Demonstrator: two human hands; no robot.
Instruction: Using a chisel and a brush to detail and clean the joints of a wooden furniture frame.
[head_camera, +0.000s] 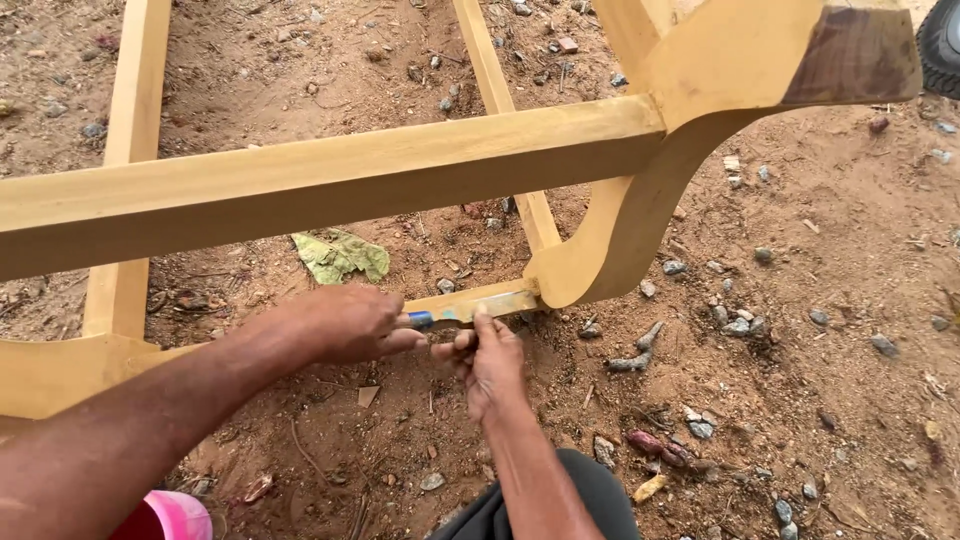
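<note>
A yellow-painted wooden furniture frame (330, 175) lies on bare dirt, with a curved leg piece (630, 220) at the right. My left hand (345, 325) grips a small blue-handled tool (422, 320) pressed against the low rail (480, 303) of the frame. My right hand (488, 358) pinches the tool's flat metal blade (495, 306) from below, fingertips on the rail's near face. Both hands meet beside the joint where the rail joins the curved leg.
Stones (735, 325) and twigs litter the reddish dirt. A dry green leaf (340, 257) lies under the frame. A pink container (178, 515) sits at the bottom left, a dark tyre (942, 45) at the top right.
</note>
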